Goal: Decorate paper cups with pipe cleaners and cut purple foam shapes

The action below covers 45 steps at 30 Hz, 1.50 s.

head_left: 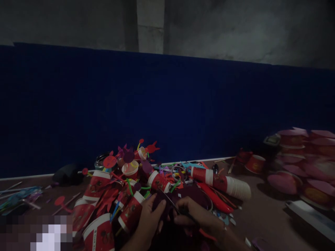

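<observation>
My left hand is closed on a dark purple sheet, its thumb pressed on top. Whether the sheet is paper or foam I cannot tell. Close on the right, my right hand grips a pair of scissors, whose blades point up and left at the sheet. The dim light hides where the blades meet it. Just beyond my hands lies a red paper cup on its side. Another red cup leans beside my left wrist. A larger dark purple piece lies behind my right hand.
Left of my hands is a pile of red cups with coloured cut-outs. Nested cups lie to the right. Pink-topped cups are stacked far right near a white strip. A blue panel stands behind the table.
</observation>
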Motion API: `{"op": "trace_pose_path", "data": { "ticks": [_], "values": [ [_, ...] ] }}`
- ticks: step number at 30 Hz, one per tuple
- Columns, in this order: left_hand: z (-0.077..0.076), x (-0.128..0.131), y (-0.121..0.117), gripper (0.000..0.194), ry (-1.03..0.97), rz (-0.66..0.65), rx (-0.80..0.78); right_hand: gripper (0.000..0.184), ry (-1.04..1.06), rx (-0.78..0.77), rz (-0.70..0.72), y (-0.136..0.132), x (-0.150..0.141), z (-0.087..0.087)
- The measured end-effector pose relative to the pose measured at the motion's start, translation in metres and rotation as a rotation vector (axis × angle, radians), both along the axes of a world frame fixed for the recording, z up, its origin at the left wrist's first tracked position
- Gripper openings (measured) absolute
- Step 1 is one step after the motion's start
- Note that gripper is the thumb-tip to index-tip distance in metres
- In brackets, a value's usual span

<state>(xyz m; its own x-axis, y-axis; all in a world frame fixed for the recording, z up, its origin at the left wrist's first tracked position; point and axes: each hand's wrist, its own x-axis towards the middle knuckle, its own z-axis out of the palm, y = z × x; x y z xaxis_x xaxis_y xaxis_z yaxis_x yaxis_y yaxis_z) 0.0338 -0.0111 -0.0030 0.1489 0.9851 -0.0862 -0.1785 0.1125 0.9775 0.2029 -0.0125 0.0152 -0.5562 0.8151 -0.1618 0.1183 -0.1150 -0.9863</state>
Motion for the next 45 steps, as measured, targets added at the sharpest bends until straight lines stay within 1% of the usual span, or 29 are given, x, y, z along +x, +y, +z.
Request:
{"op": "trace_pose_path", "data": {
  "ticks": [3,6,10,15,19,25,28,32,36,38,41,43,45],
  "values": [
    [0.001,0.001,0.001,0.052,0.014,0.014,-0.023,0.044,-0.005,0.001,0.03,0.002,-0.001,-0.001],
    [0.001,0.002,0.0,0.05,0.0,0.023,-0.013,0.046,-0.018,-0.006,-0.002,0.003,-0.001,-0.002],
    [0.001,0.001,-0.001,0.053,-0.01,0.041,-0.038,0.047,-0.016,-0.016,-0.035,0.002,0.001,-0.001],
    [0.004,0.001,-0.002,0.047,0.009,0.052,-0.008,0.047,-0.034,-0.014,-0.006,0.002,0.002,0.0],
    [0.006,0.002,-0.004,0.048,0.014,0.066,-0.033,0.046,-0.022,0.006,0.015,0.001,0.0,0.003],
    [0.002,0.001,-0.002,0.045,0.017,0.054,-0.022,0.047,-0.039,0.008,-0.01,0.002,0.002,0.003],
    [0.001,0.001,-0.002,0.047,0.006,0.08,-0.033,0.046,-0.038,-0.002,-0.019,0.003,0.004,0.002],
    [0.003,0.001,-0.003,0.051,0.003,0.107,-0.063,0.045,-0.043,-0.038,0.018,0.003,0.003,0.002],
    [0.006,0.002,-0.004,0.05,0.005,0.106,-0.066,0.045,-0.033,-0.012,-0.023,0.001,0.001,0.003],
    [0.007,0.002,-0.004,0.046,0.018,0.105,-0.054,0.045,-0.046,-0.017,-0.022,0.001,0.001,0.005],
    [0.004,0.002,-0.002,0.042,0.026,0.079,-0.026,0.046,-0.058,-0.014,-0.042,0.0,0.002,0.007],
    [0.0,0.003,0.0,0.048,0.005,0.119,-0.045,0.045,-0.054,-0.01,-0.047,0.0,0.002,0.007],
    [-0.005,0.005,0.002,0.054,-0.03,0.179,-0.057,0.044,-0.05,-0.033,-0.021,0.0,0.003,0.008]
  ]
}}
